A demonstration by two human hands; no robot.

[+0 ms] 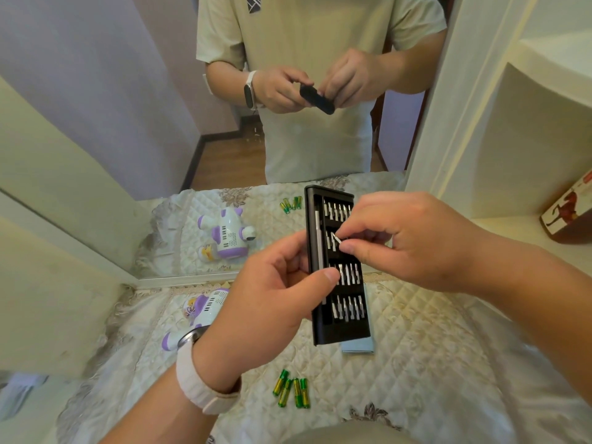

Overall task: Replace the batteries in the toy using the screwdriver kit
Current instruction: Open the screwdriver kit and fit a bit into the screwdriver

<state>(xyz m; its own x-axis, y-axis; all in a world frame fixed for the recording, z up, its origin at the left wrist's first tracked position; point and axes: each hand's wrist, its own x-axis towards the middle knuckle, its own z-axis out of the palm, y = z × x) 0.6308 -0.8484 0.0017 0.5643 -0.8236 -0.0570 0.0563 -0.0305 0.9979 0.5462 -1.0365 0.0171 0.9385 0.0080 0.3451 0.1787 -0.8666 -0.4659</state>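
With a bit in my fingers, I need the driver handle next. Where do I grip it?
Grip the driver handle on its upper half, coming from the open front: it lies sunk lengthwise in the left slot of the case, and the left hand has its thumb across the lower part.

Toy (pixel 199 310) left of kit (pixel 350 330), batteries (pixel 293 392) nearer

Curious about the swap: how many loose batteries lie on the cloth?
4 batteries, clustered on the quilted cloth below the screwdriver kit; the mirror repeats them. Any inside the toy are hidden.
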